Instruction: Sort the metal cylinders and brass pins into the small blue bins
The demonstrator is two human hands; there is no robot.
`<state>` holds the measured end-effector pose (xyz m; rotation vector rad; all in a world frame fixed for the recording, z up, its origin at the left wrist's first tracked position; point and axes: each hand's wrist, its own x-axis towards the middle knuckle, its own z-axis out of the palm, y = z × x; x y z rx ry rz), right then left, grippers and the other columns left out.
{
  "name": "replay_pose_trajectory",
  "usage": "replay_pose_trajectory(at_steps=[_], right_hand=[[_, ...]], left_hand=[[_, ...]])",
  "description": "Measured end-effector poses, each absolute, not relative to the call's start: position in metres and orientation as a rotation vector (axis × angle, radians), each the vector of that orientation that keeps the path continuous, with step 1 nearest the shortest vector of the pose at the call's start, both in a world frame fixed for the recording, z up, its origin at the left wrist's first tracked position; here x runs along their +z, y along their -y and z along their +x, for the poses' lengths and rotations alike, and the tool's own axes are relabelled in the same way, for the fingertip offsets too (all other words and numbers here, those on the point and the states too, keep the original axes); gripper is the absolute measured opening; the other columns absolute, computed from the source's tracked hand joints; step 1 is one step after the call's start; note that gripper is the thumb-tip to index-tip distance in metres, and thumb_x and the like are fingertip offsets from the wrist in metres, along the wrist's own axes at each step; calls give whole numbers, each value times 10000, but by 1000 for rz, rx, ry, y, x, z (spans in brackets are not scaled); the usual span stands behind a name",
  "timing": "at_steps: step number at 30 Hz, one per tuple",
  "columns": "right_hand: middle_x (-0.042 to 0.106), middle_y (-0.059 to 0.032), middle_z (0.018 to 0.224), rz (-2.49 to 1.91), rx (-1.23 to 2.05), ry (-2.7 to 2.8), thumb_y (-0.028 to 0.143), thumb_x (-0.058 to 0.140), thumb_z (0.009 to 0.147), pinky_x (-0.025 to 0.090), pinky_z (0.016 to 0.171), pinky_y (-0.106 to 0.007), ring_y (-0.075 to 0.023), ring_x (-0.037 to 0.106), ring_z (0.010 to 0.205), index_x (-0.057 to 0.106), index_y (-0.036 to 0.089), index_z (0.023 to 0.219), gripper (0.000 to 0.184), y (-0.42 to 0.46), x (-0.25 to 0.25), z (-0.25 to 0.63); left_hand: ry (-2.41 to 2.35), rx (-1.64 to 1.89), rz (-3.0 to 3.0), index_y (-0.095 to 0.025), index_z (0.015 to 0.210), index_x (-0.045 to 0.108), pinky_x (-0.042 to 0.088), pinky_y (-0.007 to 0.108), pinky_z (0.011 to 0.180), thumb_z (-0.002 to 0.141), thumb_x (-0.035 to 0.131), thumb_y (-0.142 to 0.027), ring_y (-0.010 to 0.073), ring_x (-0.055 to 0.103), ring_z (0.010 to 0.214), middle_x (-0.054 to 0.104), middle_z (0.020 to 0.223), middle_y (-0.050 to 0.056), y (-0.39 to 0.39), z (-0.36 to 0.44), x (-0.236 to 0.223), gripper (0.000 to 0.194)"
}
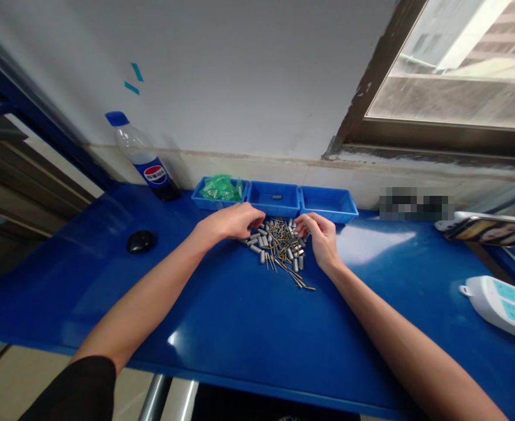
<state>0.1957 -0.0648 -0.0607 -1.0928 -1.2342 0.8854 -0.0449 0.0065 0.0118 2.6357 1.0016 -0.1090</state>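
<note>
A loose pile of small grey metal cylinders [263, 240] and thin brass-coloured pins [279, 237] lies on the blue table. At the pile's upper left edge is my left hand [239, 221], its fingers curled and closed; whatever they hold is hidden. My right hand [321, 234] is at the right edge of the pile, with thumb and fingers bent together in a pinch beside some cylinders. What sits between those fingertips is too small to make out. Just behind the pile, the middle blue bin [261, 204] contains one grey cylinder [277, 197].
The left blue bin [205, 203] holds green plastic [220, 187]; the right blue bin [328, 215] adjoins the middle one. A cola bottle [146, 158] and black mouse [141, 241] stand left. A phone [492, 229] and white power strip [503, 301] are right.
</note>
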Motion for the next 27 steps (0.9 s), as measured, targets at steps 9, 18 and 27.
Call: replay_pose_trajectory(at_steps=[9, 18, 27], right_hand=[[674, -11, 656, -1096, 877, 1239, 408, 634, 951, 447, 596, -289, -145, 578, 581, 739, 201, 784, 286, 65, -60, 195], [666, -11, 652, -1096, 880, 1230, 409, 634, 942, 442, 589, -292, -146, 566, 577, 734, 204, 773, 283, 66, -60, 195], [666, -11, 641, -1096, 882, 1220, 415, 635, 940, 443, 581, -287, -142, 568, 570, 738, 198, 769, 294, 65, -60, 195]], left_hand=[[-815, 372, 2488, -144, 1001, 791, 516, 253, 734, 805, 639, -109, 155, 704, 803, 790, 941, 69, -5, -46, 29, 250], [-962, 803, 2063, -133, 945, 802, 606, 278, 705, 833, 739, -268, 200, 774, 799, 811, 927, 108, -10, -36, 10, 186], [-946, 775, 2243, -156, 1029, 801, 592, 302, 854, 876, 679, -220, 190, 772, 910, 818, 1023, 93, -14, -46, 16, 207]])
